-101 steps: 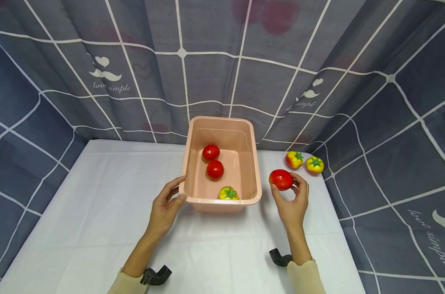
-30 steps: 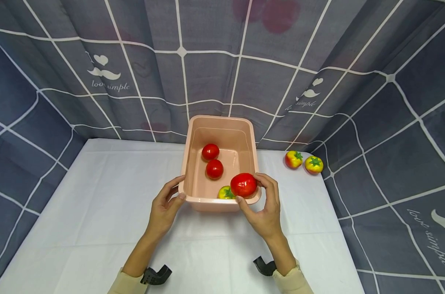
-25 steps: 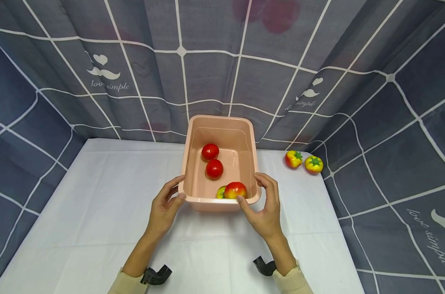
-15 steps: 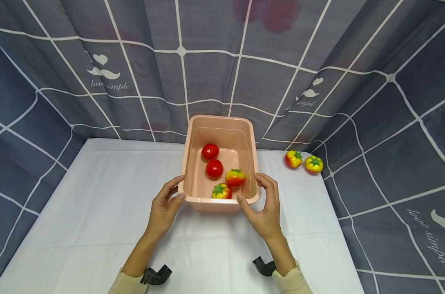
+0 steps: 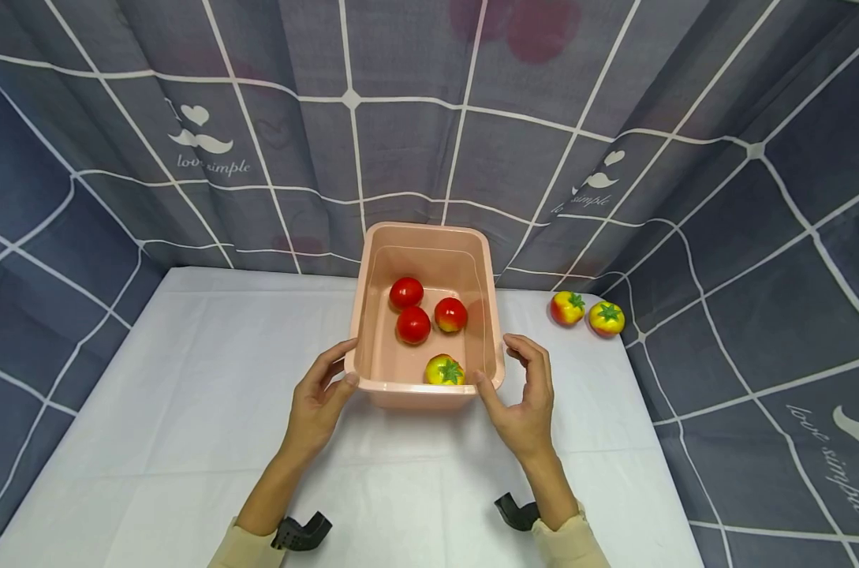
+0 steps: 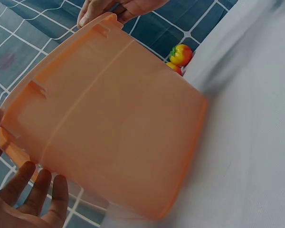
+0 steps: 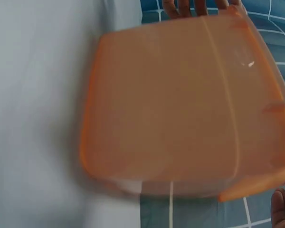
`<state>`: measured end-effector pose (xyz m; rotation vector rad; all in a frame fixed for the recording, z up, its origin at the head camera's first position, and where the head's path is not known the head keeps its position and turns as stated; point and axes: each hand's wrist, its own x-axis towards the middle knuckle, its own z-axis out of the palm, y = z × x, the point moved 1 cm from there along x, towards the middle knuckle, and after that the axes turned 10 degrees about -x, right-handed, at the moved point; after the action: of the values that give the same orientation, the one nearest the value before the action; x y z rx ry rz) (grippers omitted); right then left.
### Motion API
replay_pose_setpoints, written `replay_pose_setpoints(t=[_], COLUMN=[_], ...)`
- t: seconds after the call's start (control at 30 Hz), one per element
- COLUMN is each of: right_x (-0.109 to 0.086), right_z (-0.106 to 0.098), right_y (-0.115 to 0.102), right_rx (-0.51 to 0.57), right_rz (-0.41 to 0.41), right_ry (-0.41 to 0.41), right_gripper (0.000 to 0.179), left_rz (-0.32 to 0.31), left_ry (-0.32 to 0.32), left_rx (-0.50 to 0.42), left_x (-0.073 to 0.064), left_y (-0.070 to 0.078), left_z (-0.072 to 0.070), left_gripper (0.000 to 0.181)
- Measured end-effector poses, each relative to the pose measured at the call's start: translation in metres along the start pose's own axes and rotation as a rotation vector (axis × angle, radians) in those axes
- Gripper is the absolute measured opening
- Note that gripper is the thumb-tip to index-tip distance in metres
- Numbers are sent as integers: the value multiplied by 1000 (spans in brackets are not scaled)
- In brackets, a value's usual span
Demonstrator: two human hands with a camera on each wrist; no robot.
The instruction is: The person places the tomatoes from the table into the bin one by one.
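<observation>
A pink bin (image 5: 425, 399) holding four tomatoes (image 5: 412, 325) is pinched at its rim by the left hand (image 5: 318, 404); opposite, the right hand (image 5: 527, 410) is held loosely spread; the bin is set between them.

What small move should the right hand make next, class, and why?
Probably reach the right hand over to the nearer fruit on the table: that hand holds no fruit, two lie outside the bin, four lie inside, and the left hand grips the bin.
</observation>
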<state>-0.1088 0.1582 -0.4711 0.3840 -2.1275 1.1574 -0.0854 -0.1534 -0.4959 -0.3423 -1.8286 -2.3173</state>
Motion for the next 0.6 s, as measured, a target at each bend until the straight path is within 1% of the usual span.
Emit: replay_pose_setpoints(t=[0.17,0.33,0.43,0.53,0.6], right_x=[6,13,18,22,24], right_z=[-6,-9,-10,-9,-7], right_y=[14,34,52,75,92], right_rx=[17,11,-35,-82,-110], right_rz=[18,63,104,153,200], right_ry=[23,64,86,106,115], right_gripper=[63,51,47,46,47], left_rz=[-3,14,26,27,26], left_ry=[4,-6,-10,-10,-9], left_rx=[5,5,1,-3,-2], left_x=[0,0,0,0,-1], left_y=[-1,1,1,0,-1], left_z=[-1,0,0,0,0], left_gripper=[53,53,54,54,54])
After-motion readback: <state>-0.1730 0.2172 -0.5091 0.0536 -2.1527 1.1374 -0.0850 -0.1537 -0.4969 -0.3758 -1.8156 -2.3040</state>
